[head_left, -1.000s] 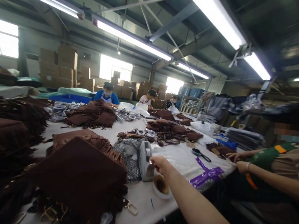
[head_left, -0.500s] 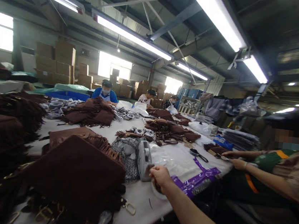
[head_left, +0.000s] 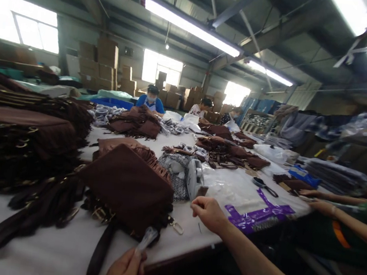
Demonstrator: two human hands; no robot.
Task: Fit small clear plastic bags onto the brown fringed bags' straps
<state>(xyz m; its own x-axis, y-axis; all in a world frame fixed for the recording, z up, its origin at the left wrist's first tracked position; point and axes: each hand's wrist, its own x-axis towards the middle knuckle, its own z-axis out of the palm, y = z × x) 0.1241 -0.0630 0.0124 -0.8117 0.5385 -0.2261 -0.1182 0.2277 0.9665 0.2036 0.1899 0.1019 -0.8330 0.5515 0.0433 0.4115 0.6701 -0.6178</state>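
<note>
My left hand (head_left: 125,268), at the bottom edge, pinches a clear plastic wrapping (head_left: 148,238) beside the bag's near corner. The dark brown fringed bag (head_left: 127,188) lies on a pile on the table. My right hand (head_left: 209,213) is closed with its fingertips together, just in front of a grey tape dispenser (head_left: 194,178). Whatever those fingers hold, if anything, is too small to make out. A gold clasp (head_left: 177,227) sticks out from the bag's right side, left of my right hand.
Stacked brown bags (head_left: 20,145) fill the left side, with dark straps (head_left: 42,210) in front. Purple plastic packaging (head_left: 257,218) and black-handled scissors (head_left: 266,186) lie to the right. A co-worker's hands (head_left: 320,201) work at the right edge; other people sit across the table.
The view has swung left and down. My left hand has come into view on the plastic wrapping. My right hand has come away from the dispenser towards me.
</note>
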